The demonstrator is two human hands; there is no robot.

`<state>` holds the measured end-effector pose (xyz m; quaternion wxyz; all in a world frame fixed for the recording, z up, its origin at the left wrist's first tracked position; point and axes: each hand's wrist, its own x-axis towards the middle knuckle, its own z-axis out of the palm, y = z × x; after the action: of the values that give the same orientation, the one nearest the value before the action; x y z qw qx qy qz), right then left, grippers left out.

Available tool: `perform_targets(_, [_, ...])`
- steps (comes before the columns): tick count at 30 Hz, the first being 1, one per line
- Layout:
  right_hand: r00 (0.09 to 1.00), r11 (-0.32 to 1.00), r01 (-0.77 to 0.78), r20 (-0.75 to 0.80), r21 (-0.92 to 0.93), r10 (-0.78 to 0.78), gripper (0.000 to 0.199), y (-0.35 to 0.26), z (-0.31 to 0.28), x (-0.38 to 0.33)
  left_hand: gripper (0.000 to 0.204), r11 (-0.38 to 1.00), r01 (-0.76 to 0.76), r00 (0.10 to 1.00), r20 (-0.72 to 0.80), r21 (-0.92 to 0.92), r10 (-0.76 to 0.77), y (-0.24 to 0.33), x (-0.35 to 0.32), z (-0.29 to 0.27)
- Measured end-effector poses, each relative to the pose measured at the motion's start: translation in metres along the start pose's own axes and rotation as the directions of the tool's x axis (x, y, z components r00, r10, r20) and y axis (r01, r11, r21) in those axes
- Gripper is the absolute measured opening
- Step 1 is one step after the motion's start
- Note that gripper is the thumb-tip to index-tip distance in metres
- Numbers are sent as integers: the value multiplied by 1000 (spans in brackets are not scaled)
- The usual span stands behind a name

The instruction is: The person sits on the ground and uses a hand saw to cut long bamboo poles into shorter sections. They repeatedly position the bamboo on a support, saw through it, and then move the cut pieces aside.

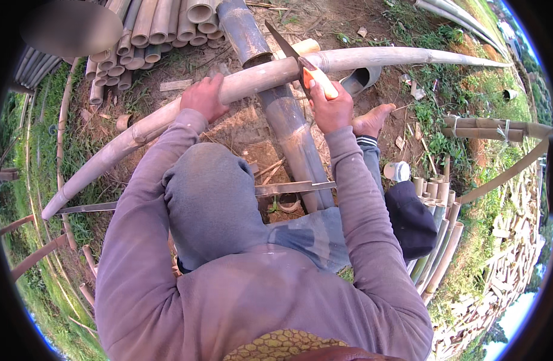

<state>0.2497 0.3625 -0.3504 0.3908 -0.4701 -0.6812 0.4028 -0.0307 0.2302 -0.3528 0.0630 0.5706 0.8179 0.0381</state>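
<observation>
No packaging or signs anywhere in this one, closest thing is a small white cylindrical cup or container [397,171] sitting on the dirt off to the right, plain as far as I can tell. Main thing is the long pale bamboo pole [270,75], smooth with visible node rings, tan going almost cream toward the right end. Its long axis runs left-right across the view, low at the left end near the grass and arcing up and over to the far right (some of that curve is the lens). It rests across a thicker, darker bamboo log [288,120] that runs away from the person, greyish brown and weathered looking. Left hand [204,97] is wrapped over the pole, fingers curled down onto it. Right hand [332,108] is closed tight round the orange handle of a machete-type knife [297,60], the dark blade angled up and to the left with its edge touching the pole right above the log. A bare foot [372,119] sits just beside the right hand. Stack of cut bamboo tubes [156,24] with hollow ends up top, another bundle of shorter pieces [436,234] lower right. Ground is bare dirt with shavings, grass around the edges.
</observation>
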Motion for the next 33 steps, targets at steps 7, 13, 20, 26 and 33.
perform_targets(7, [994, 994, -79, 67, -80, 85, 12, -26, -110, -176, 76, 997, 66, 996, 58, 38, -68, -15, -7, 0])
perform_targets(13, [993, 994, -100, 50, -52, 103, 16, 9, -87, -146, 86, 997, 66, 992, 107, 49, -71, -15, 1, 3])
perform_targets(20, [999, 1000, -2, 33, -11, 2, 18, -12, -19, -45, 82, 995, 62, 993, 101, 73, -69, -10, -2, -1])
perform_targets(26, [995, 995, -100, 24, -19, 100, 7, -40, -141, -206, 75, 996, 73, 993, 94, 56, -78, -13, -2, 2])
perform_targets(33, [1000, 1000, -10, 29, 26, 9, 22, -14, -8, -13, 78, 997, 62, 991, 115, 41, -66, -2, 6, -2])
